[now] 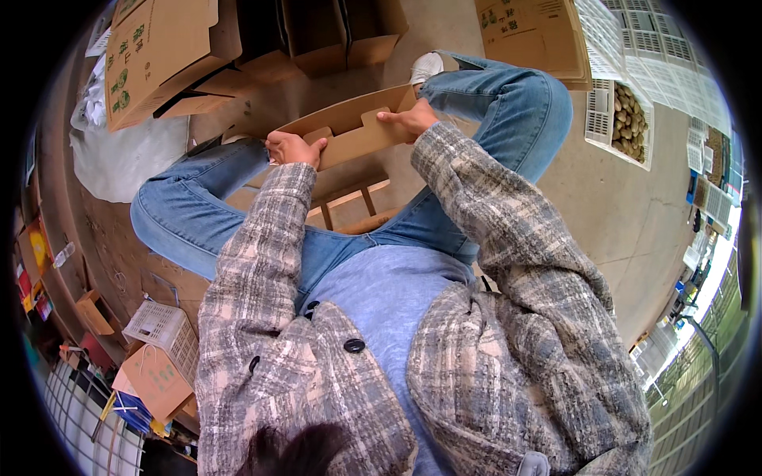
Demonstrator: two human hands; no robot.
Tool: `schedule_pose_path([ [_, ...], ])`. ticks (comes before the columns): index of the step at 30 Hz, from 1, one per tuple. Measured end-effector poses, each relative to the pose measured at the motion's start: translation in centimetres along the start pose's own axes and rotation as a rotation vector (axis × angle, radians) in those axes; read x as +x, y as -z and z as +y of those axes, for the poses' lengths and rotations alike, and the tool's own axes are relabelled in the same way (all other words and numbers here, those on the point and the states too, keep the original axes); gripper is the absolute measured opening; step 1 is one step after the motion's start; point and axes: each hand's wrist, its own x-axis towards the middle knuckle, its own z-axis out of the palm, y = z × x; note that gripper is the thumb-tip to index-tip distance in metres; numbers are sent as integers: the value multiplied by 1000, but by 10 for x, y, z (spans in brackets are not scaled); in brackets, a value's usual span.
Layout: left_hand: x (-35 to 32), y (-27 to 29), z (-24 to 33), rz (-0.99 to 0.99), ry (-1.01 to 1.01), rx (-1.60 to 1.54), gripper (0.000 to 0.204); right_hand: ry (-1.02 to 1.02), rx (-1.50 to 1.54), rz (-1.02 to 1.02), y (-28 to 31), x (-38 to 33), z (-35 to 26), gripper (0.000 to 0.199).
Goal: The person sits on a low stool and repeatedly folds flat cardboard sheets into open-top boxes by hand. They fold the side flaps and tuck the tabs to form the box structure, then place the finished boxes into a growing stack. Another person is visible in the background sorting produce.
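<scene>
I sit with knees apart in blue jeans and hold a flat brown cardboard piece [349,127] with notched tabs between my knees. My left hand [292,148] grips its left end, fingers curled over the edge. My right hand [409,119] pinches its right end near the upper corner. Both sleeves are grey and pink plaid. The cardboard's lower part is hidden behind my hands and legs.
Open brown cartons [163,55] lie on the concrete floor ahead, another carton [532,32] at the upper right. A white crate of brown round produce [627,119] stands at the right. White plastic sheet [119,155] lies left. A wooden stool [349,202] is under me.
</scene>
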Motion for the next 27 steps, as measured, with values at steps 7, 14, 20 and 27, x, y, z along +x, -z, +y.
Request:
schedule_pose_path([
  [7, -19, 16, 16, 20, 48, 4, 92, 67, -225, 144, 2, -39, -15, 92],
  [14, 11, 12, -9, 87, -173, -129, 90, 104, -21, 62, 1, -20, -14, 91],
  [20, -4, 43, -4, -8, -239, 24, 123, 272, -116, -51, -5, 8, 9, 98],
  [27, 15, 64, 38, -225, -795, 371, 144, 312, -247, -276, 11, 34, 7, 101],
])
